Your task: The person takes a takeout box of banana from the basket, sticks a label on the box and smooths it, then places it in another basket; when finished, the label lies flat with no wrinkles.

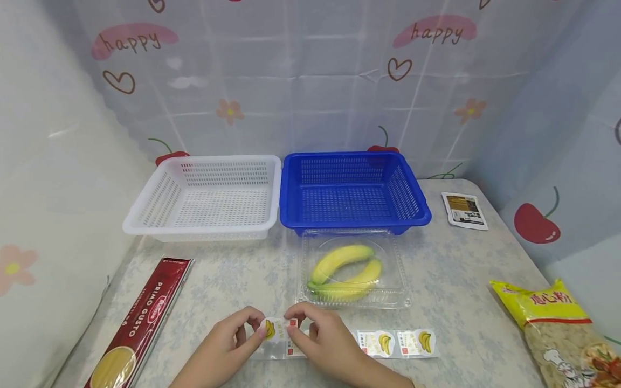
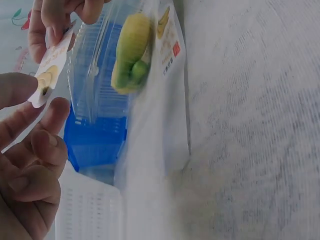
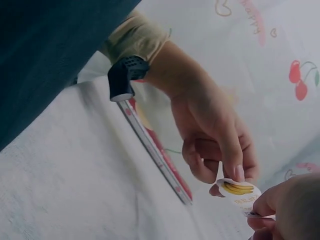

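A peeled-up label [image 1: 276, 330] with a banana picture is held above the table between both hands. My left hand [image 1: 225, 347] pinches its banana end between thumb and finger. The other end, with the red mark, is pinched by my right hand [image 1: 330, 339]. In the right wrist view the label [image 3: 237, 191] stretches from one hand to the other. Beneath and to the right lies a backing strip [image 1: 418, 344] bearing more banana labels. Just beyond the hands, a clear lidded plastic box [image 1: 400, 269] contains bananas [image 1: 342, 261].
A white basket [image 1: 204, 230] and a blue basket [image 1: 356, 222] stand side by side at the back. On the left lies a red spaghetti pack [image 1: 145, 318]. A yellow-topped bag [image 1: 558, 328] lies at the right, with a small flat packet [image 1: 464, 210] behind it.
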A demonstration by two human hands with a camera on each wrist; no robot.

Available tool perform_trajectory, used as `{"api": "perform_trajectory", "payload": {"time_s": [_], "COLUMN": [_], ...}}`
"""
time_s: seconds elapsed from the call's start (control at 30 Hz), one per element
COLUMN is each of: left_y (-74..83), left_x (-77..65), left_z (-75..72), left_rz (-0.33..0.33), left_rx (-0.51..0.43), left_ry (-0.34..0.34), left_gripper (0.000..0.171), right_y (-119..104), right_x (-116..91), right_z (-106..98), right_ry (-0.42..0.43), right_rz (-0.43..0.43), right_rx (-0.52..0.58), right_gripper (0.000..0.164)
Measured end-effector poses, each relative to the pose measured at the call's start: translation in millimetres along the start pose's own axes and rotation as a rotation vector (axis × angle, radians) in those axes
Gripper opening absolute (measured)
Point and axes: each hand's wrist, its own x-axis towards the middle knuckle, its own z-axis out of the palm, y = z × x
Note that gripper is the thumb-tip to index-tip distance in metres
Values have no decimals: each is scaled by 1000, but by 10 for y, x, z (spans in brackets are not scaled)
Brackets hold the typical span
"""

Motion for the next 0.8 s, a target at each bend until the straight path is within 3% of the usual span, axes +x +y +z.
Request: {"api": "perform_trajectory", "payload": {"time_s": [0.23, 0.5, 0.8], "left_y": [198, 408, 652], "left_x": [120, 381, 722], "left_z": [69, 152, 299], "left_rz": [124, 239, 291], "left_rx": [-33, -28, 180], "left_ry": [92, 93, 182], "left_gripper": [19, 22, 23], "right_y": [-102, -120, -42], "right_x": [-7, 5, 45], "right_z": [-252, -544, -858], "right_ry": [39, 112, 192], "right_rz": [151, 137, 142], "right_rx": [44, 32, -144], "right_gripper": [14, 15, 20]}}
